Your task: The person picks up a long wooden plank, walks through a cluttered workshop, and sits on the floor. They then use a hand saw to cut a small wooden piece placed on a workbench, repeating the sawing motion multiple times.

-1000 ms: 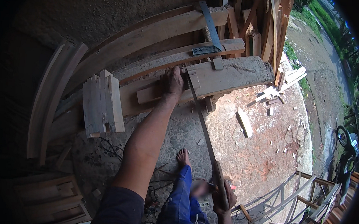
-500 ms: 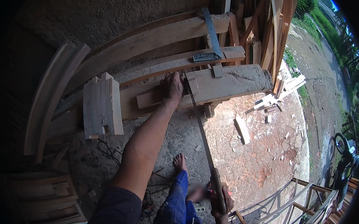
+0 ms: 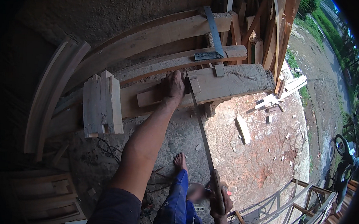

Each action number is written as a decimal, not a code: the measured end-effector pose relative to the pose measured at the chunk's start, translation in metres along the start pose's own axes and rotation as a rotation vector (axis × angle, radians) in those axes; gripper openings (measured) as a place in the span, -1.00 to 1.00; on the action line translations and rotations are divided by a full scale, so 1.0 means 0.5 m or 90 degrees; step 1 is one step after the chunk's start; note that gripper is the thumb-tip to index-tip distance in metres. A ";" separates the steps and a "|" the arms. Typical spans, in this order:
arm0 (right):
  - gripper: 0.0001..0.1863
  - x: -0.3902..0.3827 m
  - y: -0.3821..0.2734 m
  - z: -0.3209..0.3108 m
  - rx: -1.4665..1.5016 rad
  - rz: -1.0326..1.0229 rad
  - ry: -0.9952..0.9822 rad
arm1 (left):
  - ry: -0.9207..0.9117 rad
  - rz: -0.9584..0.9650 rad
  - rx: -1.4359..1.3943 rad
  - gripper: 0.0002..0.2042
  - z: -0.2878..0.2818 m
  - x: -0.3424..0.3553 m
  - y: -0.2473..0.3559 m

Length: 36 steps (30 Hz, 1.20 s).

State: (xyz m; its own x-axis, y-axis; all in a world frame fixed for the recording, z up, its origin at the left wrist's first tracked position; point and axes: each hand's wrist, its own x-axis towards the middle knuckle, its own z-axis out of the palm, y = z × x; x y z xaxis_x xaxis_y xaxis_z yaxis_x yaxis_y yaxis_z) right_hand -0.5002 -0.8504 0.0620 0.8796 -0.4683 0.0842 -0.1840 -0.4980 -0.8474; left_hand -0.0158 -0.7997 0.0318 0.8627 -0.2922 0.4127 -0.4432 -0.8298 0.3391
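My left hand (image 3: 174, 86) presses down on a short wooden board (image 3: 149, 98), its fingers curled round it. That board lies flat on a thick bench plank (image 3: 234, 80). My right hand (image 3: 221, 203) grips the handle of a handsaw (image 3: 203, 131). The long narrow blade slants up and away from that hand. Its far end crosses the short board just right of my left hand, and how deep it sits in the wood cannot be seen. A small wooden block (image 3: 219, 70) is on the plank, right of the blade.
A metal try square (image 3: 215, 32) lies across beams behind the plank. Several jointed wood pieces (image 3: 102, 104) stand at the plank's left. Boards lean at the back right (image 3: 268, 39). Offcuts (image 3: 242, 130) litter the floor, and a motorbike (image 3: 345, 157) stands far right.
The view has shifted very slightly. Both hands, the saw and the short board keep nearly the same places.
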 end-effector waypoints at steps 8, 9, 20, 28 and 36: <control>-0.37 0.374 -0.125 0.124 0.128 -0.063 0.058 | 0.001 0.063 -0.053 -0.81 0.006 0.014 -0.037; -0.37 0.367 -0.113 0.122 0.123 -0.017 0.038 | 0.005 0.061 -0.042 -0.83 0.013 -0.003 -0.030; -0.41 0.264 -0.054 0.098 0.008 -0.096 0.117 | -0.076 0.036 -0.024 -0.91 -0.030 0.002 0.022; -0.39 0.051 0.014 0.044 -0.148 -0.177 0.101 | 0.037 0.017 0.060 -0.93 0.008 0.007 -0.021; -0.42 0.343 -0.089 0.120 0.125 -0.032 0.078 | -0.014 0.046 -0.027 -0.94 -0.020 0.007 0.010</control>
State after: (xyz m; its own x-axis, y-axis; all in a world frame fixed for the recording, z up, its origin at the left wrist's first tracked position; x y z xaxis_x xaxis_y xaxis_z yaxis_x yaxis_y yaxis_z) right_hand -0.3148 -0.8647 0.0828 0.8233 -0.5375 0.1823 -0.0416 -0.3775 -0.9251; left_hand -0.0176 -0.8002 0.0435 0.8331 -0.3607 0.4193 -0.5135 -0.7860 0.3443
